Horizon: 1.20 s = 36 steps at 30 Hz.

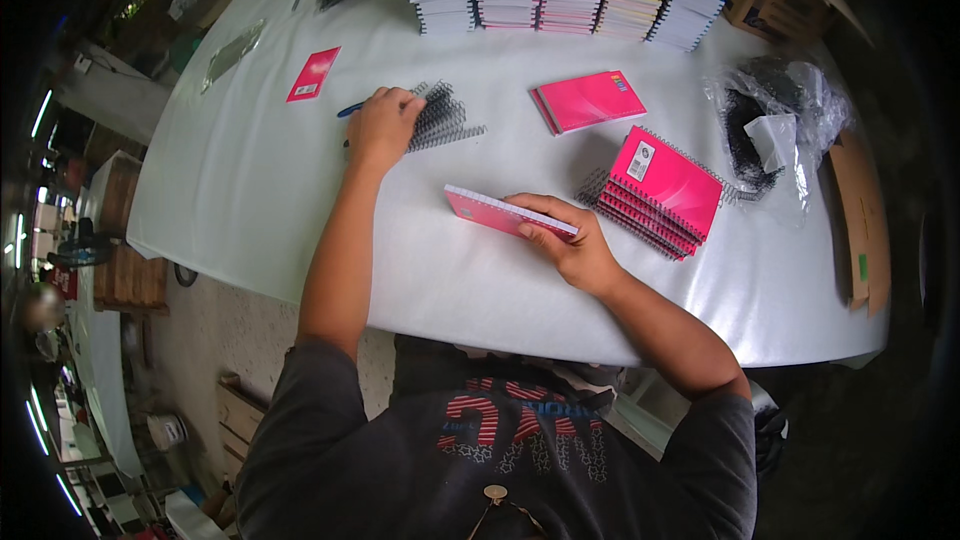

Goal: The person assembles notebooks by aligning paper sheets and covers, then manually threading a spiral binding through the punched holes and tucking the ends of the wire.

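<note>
right hand (578,248) holds a pink notebook (485,213)

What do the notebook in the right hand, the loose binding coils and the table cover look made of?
Pink notebook: likely paper pages in smooth card covers; pale page edges show.
Loose binding coils: dark, thin, regular loops; coated wire or plastic, can't tell which.
Table cover: probably vinyl or similar plastic, satin finish; soft sheen and shallow creases.
</note>
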Available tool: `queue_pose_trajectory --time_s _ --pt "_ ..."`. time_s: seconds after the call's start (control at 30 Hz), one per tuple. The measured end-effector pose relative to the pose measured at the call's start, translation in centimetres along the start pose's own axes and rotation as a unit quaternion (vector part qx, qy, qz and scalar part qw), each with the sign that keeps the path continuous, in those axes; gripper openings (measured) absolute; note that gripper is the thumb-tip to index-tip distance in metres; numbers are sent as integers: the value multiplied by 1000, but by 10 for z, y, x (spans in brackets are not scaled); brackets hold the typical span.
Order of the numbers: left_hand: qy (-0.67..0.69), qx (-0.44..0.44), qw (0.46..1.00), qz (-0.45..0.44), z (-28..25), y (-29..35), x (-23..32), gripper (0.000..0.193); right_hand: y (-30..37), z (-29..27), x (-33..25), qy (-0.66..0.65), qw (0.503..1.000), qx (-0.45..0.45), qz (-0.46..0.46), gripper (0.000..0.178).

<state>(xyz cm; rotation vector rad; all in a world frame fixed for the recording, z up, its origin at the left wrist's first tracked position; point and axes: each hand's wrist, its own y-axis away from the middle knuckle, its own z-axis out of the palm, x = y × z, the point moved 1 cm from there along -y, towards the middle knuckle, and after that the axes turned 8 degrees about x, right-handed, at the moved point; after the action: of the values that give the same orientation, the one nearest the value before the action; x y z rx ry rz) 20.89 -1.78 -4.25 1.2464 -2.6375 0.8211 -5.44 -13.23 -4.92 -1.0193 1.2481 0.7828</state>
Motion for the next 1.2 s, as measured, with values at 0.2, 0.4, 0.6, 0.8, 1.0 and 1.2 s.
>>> queue_pose_trajectory --time_s 0.2,0.4,0.6,0.8,1.0,1.2 --pt "6 29 999 -32 6 9 -22 26 -5 8 2 43 999 2 9 26" --pt "57 32 994 -85 -22 2 -6 25 3 -1 -4 117 992 47 11 29" --pt "52 7 996 -76 -21 12 -25 19 4 8 5 122 992 19 13 39" --pt "115 128 984 -51 -31 8 -12 23 4 9 5 126 990 58 1 40" --pt "365 -112 924 19 -66 19 31 25 -2 1 -6 148 986 71 -1 32" --pt "432 -236 871 -8 -83 70 13 30 -8 5 2 80 994 72 24 29"
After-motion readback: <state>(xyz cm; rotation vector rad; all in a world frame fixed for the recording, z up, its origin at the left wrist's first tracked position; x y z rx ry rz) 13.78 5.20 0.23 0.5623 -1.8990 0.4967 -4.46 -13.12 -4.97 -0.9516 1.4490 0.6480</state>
